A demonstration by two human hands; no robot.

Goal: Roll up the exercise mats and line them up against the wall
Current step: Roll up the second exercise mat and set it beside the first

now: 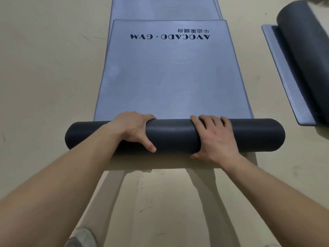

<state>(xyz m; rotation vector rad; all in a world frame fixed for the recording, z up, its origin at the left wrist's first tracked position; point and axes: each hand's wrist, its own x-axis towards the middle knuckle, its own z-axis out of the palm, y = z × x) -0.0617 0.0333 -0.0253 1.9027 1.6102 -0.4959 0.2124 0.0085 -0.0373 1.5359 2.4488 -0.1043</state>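
A grey-blue exercise mat [170,72] printed with "AVOCADO - GYM" lies flat on the floor and stretches away from me. Its near end is wound into a dark roll [170,134] lying crosswise. My left hand [131,129] wraps over the roll left of centre, fingers over the top and thumb on the near side. My right hand [215,136] grips the roll right of centre in the same way. A second flat mat [165,8] lies under the far end of the first one.
Another mat [284,75] lies at the right edge, partly rolled into a dark roll [306,50] that rests on its flat end. Beige floor [44,68] surrounds the mats. The toe of a shoe [80,237] shows at the bottom left.
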